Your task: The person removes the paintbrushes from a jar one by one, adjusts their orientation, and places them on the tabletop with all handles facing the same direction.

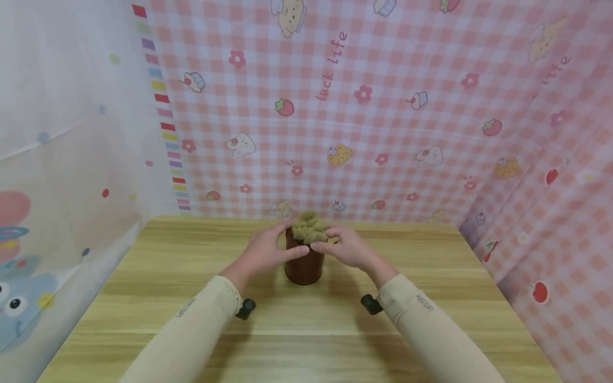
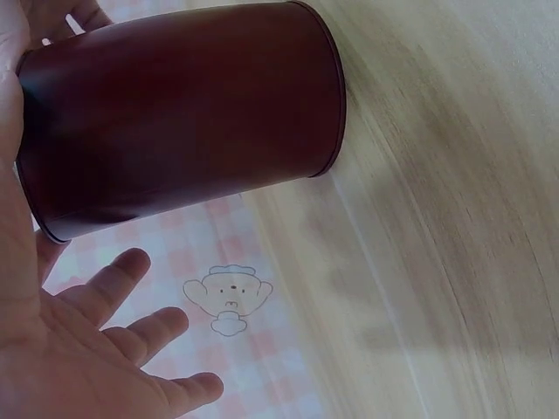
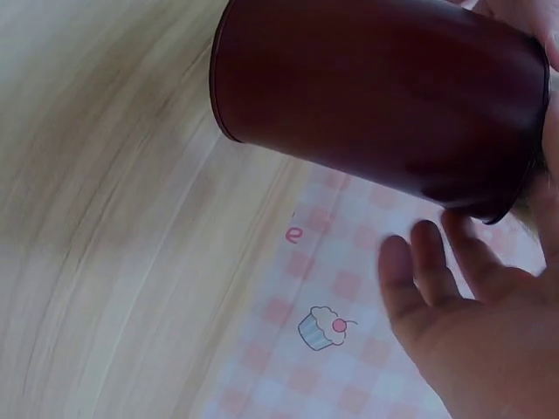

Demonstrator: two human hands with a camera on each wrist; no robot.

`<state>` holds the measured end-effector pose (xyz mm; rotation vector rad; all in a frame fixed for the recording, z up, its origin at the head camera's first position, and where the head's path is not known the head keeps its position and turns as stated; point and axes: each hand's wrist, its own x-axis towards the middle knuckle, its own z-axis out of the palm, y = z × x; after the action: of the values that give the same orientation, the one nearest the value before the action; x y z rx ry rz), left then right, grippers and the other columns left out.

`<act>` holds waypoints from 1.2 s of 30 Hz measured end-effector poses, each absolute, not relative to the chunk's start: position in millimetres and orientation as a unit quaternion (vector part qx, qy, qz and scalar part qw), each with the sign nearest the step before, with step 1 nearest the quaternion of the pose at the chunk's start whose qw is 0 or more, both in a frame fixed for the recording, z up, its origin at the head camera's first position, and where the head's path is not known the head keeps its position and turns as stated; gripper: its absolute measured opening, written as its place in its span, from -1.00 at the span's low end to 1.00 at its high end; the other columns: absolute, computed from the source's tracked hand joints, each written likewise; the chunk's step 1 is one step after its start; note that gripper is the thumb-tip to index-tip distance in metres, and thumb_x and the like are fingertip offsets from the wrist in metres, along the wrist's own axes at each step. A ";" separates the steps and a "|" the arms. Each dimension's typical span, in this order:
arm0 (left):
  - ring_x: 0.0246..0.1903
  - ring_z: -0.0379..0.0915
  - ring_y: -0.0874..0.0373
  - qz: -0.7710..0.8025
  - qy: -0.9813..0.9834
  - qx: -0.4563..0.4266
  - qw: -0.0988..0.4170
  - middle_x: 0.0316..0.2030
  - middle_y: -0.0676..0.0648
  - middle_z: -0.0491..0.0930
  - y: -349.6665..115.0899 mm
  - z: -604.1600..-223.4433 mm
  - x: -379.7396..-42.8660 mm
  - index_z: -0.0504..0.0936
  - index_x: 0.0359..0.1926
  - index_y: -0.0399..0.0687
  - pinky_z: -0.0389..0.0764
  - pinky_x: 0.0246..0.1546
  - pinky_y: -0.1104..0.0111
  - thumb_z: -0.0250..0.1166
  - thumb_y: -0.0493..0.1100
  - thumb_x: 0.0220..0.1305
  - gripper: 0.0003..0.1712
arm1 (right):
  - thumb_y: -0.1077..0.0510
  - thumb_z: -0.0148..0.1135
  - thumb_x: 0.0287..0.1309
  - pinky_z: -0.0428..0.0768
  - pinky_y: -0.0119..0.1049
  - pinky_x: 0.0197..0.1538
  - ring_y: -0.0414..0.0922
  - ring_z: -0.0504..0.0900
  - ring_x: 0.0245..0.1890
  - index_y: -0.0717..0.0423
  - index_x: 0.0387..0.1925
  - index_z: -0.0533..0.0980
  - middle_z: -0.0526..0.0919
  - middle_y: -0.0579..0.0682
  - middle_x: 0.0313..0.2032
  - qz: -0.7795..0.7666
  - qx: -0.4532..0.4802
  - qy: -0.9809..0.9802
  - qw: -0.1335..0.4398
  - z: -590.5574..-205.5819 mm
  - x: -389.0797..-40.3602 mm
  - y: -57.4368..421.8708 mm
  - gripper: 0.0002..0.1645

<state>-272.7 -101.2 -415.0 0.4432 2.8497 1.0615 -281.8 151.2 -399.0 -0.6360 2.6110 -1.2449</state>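
Two pale sleeves (image 1: 187, 330) come in from the bottom left and bottom right of the frame, a small black device (image 1: 246, 309) at each cuff, over bare bench (image 1: 306, 346). Now the hands, just about mid-frame! Left hand (image 1: 265, 247) is loosely spread, thumb lying across the front of the container near its top, three fingers straight and clear of the wall in its wrist view; it looks like steadying, not squeezing. Right hand (image 1: 349, 247) has thumb and forefinger pinching the right edge of the moss clump (image 1: 308, 227), other fingers extended.

And between them, the dark red-brown container (image 1: 304, 268), upright on the bench, a little below the centre of the frame. Smooth, faintly glossy wall, so I'd call it stiff and a touch slippery, likely light; a wrap low around the body would suit, near that raised bottom lip (image 2: 339, 96). The moss, at its mouth, is another matter: spongy, probably feather-light, likely to crumble or shed if crushed. Go for the thick middle, gently, not the wispy top.

Behind it all, pink checked cloth (image 1: 306, 133) fills the upper frame, cupcakes and strawberries everywhere.
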 end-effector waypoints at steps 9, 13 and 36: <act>0.62 0.20 -0.16 0.333 0.931 0.148 0.030 0.64 -0.03 0.27 -100.1 -412.7 -271.7 0.11 0.70 0.48 -0.11 0.61 -0.39 0.31 0.59 0.27 0.10 | 0.02 0.40 0.44 0.57 0.25 0.35 0.23 0.38 0.54 0.14 0.07 0.79 0.41 0.20 0.53 -0.445 -0.215 0.869 -0.027 -397.1 -277.7 148.6 -0.66; 0.62 0.21 -0.16 0.332 0.932 0.145 0.026 0.62 -0.04 0.30 -99.4 -412.3 -271.7 0.15 0.70 0.43 -0.08 0.60 -0.40 0.32 0.58 0.27 0.10 | 0.06 0.39 0.45 0.67 0.13 0.23 0.16 0.59 0.34 0.15 0.09 0.78 0.58 0.14 0.40 -0.470 -0.209 0.855 -0.063 -386.6 -274.8 147.2 -0.67; 0.62 0.19 -0.20 0.332 0.932 0.143 0.023 0.63 -0.04 0.30 -98.9 -414.9 -271.3 0.19 0.67 0.50 -0.08 0.63 -0.34 0.33 0.59 0.24 0.07 | -0.08 0.30 0.53 0.67 -0.36 -0.14 -0.13 0.80 -0.13 -0.14 0.53 0.45 0.80 0.21 0.09 -0.528 -0.047 0.844 -0.082 -333.4 -287.5 212.8 -0.36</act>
<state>-271.3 -98.9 -414.9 0.4424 2.8869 1.0273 -287.5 212.8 -333.4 -0.1560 2.7988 -1.7519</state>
